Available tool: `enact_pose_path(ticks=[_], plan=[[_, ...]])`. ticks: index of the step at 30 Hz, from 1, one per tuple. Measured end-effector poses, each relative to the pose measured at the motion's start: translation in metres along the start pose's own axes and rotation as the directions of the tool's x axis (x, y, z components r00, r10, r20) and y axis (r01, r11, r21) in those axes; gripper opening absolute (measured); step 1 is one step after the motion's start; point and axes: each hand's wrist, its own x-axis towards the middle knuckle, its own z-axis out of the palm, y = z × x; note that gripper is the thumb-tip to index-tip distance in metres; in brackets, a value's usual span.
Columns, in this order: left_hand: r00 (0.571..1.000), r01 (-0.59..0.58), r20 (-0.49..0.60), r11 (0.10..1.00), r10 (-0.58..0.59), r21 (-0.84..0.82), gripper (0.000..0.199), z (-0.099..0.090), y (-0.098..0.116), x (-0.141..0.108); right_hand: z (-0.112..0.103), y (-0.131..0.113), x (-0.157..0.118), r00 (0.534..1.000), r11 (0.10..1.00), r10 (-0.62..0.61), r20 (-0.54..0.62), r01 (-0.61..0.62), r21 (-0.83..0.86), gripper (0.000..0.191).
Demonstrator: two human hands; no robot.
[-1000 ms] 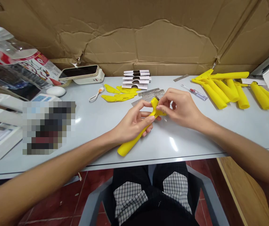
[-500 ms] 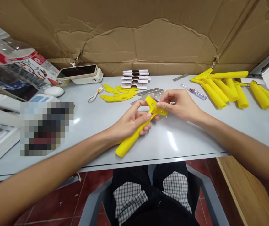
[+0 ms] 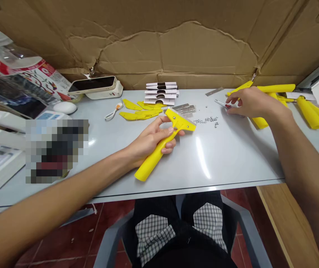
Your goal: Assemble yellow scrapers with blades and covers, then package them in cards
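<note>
My left hand (image 3: 155, 139) is wrapped round the handle of a yellow scraper (image 3: 150, 160). Its wide head points up and away, with two screws showing in it. At the right, my right hand (image 3: 251, 104) has thumb and fingers closed round a small screwdriver (image 3: 220, 102) on the table; its shaft points left and most of the handle is hidden by the hand. Between the hands lies a scatter of small screws (image 3: 208, 120). Just beyond the scraper head are flat metal blades (image 3: 185, 108). Loose yellow plates (image 3: 139, 114) lie left of the blades.
Yellow scrapers and handles (image 3: 310, 113) are piled at the right. White folded sleeves (image 3: 160, 95) are stacked at the back, near a phone (image 3: 92, 85) on a white block. A bottle (image 3: 36, 74) and a white device (image 3: 3, 163) stand left. A cardboard wall (image 3: 159, 48) closes the back.
My right hand has left the scraper head and moved right to the screwdriver, uncovering the small screws. My left hand still holds the scraper, now shifted slightly left and turned a little.
</note>
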Motion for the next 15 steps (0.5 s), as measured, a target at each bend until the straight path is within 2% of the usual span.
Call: enact_pose_path(ticks=[3, 6, 9, 12, 14, 15], plan=[[1.0, -0.017, 0.018, 1.0, 0.017, 0.006, 0.038, 0.001, 0.0, -0.001, 0.003, 0.0, 0.002, 0.996, 1.0, 0.011, 0.083, -0.013, 0.019, 0.027], [0.999, -0.021, 0.026, 1.0, 0.021, 0.005, 0.038, 0.002, 0.001, -0.001, 0.006, 0.004, 0.005, 0.997, 0.998, -0.005, 0.076, 0.001, 0.058, 0.019], [1.0, -0.016, 0.023, 1.0, 0.016, 0.007, 0.036, 0.003, 0.001, -0.002, 0.006, 0.006, 0.006, 0.998, 0.997, -0.041, 0.052, 0.037, 0.072, 0.02], [1.0, -0.022, 0.018, 1.0, 0.022, 0.021, 0.034, 0.004, 0.001, -0.002, 0.002, -0.006, -0.002, 0.995, 0.991, -0.085, -0.053, 0.09, 0.103, 0.022], [0.999, -0.03, 0.021, 0.999, 0.029, 0.028, 0.036, 0.005, 0.0, -0.003, 0.001, -0.023, -0.011, 0.969, 0.97, -0.169, -0.179, 0.196, 0.146, 0.02], [0.999, -0.033, 0.023, 0.999, 0.033, 0.028, 0.037, 0.005, -0.001, -0.003, 0.001, -0.033, -0.017, 0.941, 0.945, -0.24, -0.237, 0.282, 0.164, 0.019]])
